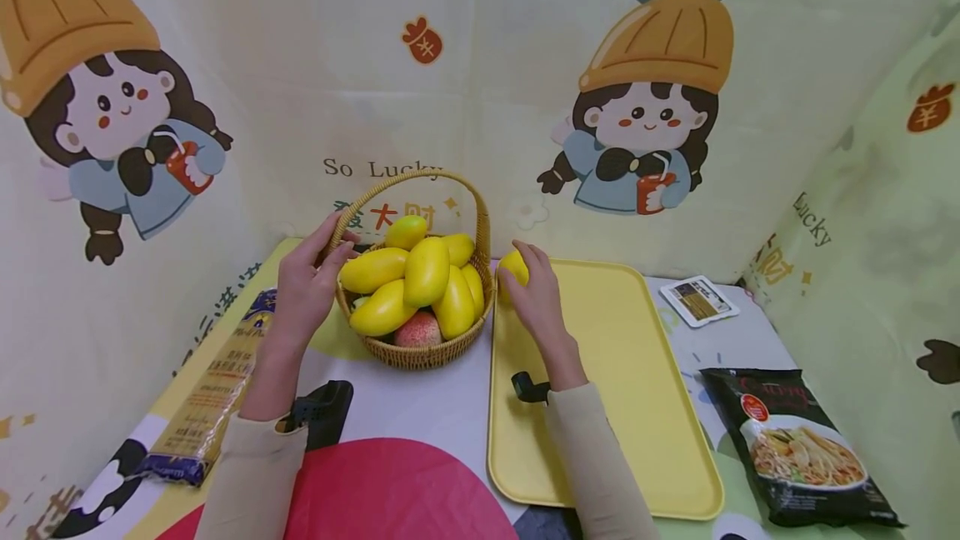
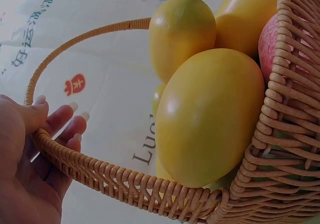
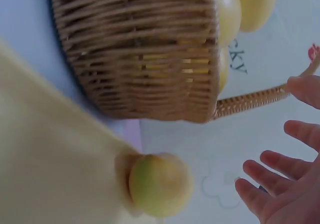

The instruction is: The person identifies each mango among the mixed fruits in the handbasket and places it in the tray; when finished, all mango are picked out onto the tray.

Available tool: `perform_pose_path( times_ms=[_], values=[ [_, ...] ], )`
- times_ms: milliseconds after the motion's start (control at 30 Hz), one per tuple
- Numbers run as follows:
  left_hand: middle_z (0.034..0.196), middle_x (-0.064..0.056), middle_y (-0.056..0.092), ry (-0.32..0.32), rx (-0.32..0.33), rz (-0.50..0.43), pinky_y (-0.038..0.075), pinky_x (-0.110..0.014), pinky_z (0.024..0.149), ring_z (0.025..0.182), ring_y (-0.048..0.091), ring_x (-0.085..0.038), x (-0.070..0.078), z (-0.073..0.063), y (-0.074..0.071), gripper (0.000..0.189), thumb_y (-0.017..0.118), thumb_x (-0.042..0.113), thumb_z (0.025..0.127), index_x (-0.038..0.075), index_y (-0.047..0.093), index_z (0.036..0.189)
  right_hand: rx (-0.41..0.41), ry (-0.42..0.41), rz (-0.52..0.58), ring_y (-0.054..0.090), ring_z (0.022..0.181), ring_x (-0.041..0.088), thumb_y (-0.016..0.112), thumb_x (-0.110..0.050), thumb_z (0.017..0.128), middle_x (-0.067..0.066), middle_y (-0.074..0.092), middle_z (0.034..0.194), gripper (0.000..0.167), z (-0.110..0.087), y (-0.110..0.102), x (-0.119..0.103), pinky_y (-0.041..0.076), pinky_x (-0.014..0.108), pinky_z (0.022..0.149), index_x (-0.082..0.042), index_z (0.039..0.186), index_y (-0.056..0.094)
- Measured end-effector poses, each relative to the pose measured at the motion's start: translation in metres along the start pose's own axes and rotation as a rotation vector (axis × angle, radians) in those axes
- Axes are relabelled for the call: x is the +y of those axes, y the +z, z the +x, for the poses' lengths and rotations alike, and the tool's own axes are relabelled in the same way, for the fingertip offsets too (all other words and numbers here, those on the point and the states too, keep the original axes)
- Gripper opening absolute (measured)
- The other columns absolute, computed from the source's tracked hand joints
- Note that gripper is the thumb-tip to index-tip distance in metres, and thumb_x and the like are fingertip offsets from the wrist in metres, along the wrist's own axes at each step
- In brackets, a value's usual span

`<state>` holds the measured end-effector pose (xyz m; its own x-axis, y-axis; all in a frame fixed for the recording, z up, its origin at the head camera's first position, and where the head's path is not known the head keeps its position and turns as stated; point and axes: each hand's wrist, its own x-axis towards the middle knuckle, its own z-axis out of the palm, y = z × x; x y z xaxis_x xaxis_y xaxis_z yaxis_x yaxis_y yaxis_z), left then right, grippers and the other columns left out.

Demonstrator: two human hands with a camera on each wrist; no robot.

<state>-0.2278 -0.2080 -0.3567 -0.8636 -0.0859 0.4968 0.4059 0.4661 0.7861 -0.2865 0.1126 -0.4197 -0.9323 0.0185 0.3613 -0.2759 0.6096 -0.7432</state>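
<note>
A wicker basket (image 1: 420,357) stands on the table, heaped with several yellow mangoes (image 1: 427,272) and a speckled pinkish-red round fruit (image 1: 418,330). My left hand (image 1: 306,290) grips the left side of its arched handle (image 2: 95,170), thumb on one side and fingers on the other. A single mango (image 3: 160,185), yellow with a green patch, lies at the far left corner of the yellow tray (image 1: 615,390), to the basket's right. Over that corner is my right hand (image 1: 536,290), fingers spread; the right wrist view shows it apart from the mango.
On the left lies a long pack of spaghetti (image 1: 217,390). Right of the tray are a small white packet (image 1: 699,301) and a black noodle bag (image 1: 802,448). A printed cloth backdrop (image 1: 495,90) rises just behind the basket and tray.
</note>
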Motion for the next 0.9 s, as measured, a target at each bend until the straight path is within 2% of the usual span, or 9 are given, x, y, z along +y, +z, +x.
perform_pose_path(
  times_ms=[233, 400, 500, 667, 800, 900],
  values=[
    [0.122, -0.009, 0.067, 0.002, -0.001, 0.005, 0.048, -0.004, 0.084, 0.098, 0.064, -0.004, 0.001, 0.000, -0.001, 0.051, 0.052, 0.021, 0.103, 0.033, 0.039, 0.151, -0.041, -0.098, 0.118, 0.045, 0.139, 0.027, 0.064, -0.042, 0.095, 0.004, 0.048, 0.149, 0.058, -0.007, 0.008, -0.037, 0.039, 0.052, 0.115, -0.017, 0.145, 0.050],
    [0.122, -0.008, 0.067, -0.002, 0.003, 0.028, 0.048, -0.004, 0.081, 0.099, 0.064, -0.008, 0.000, 0.000, -0.001, 0.051, 0.051, 0.023, 0.104, 0.034, 0.038, 0.152, -0.106, -0.159, 0.155, 0.048, 0.134, 0.028, 0.067, -0.044, 0.092, 0.004, 0.048, 0.149, 0.064, -0.015, 0.019, -0.063, 0.043, 0.051, 0.111, -0.018, 0.147, 0.048],
    [0.122, -0.007, 0.066, -0.010, 0.002, 0.022, 0.047, -0.004, 0.082, 0.100, 0.064, -0.009, 0.000, 0.001, 0.000, 0.051, 0.051, 0.023, 0.104, 0.033, 0.038, 0.152, -0.142, -0.151, 0.137, 0.050, 0.131, 0.029, 0.069, -0.046, 0.090, 0.003, 0.046, 0.149, 0.066, -0.020, 0.029, -0.074, 0.045, 0.050, 0.109, -0.021, 0.148, 0.047],
    [0.122, -0.007, 0.066, -0.036, -0.019, -0.013, 0.046, -0.003, 0.086, 0.101, 0.063, -0.008, -0.001, 0.000, 0.004, 0.051, 0.051, 0.023, 0.104, 0.029, 0.037, 0.153, -0.136, -0.117, 0.105, 0.048, 0.133, 0.027, 0.070, -0.047, 0.087, 0.001, 0.042, 0.152, 0.068, -0.023, 0.049, -0.085, 0.044, 0.049, 0.110, -0.028, 0.147, 0.046],
    [0.122, -0.007, 0.066, -0.027, -0.011, 0.001, 0.045, -0.003, 0.089, 0.101, 0.063, -0.008, 0.000, -0.001, 0.003, 0.051, 0.050, 0.024, 0.104, 0.030, 0.037, 0.153, -0.147, -0.085, 0.083, 0.049, 0.134, 0.031, 0.070, -0.052, 0.086, 0.003, 0.032, 0.159, 0.073, -0.024, 0.064, -0.093, 0.047, 0.051, 0.107, -0.035, 0.150, 0.040],
    [0.121, -0.007, 0.067, -0.018, -0.004, 0.010, 0.045, -0.003, 0.088, 0.100, 0.063, -0.007, 0.002, -0.001, 0.002, 0.050, 0.050, 0.025, 0.104, 0.031, 0.037, 0.153, -0.138, -0.092, 0.063, 0.051, 0.131, 0.031, 0.070, -0.047, 0.087, 0.005, 0.033, 0.158, 0.074, -0.024, 0.071, -0.097, 0.049, 0.049, 0.104, -0.035, 0.152, 0.037]
  ],
)
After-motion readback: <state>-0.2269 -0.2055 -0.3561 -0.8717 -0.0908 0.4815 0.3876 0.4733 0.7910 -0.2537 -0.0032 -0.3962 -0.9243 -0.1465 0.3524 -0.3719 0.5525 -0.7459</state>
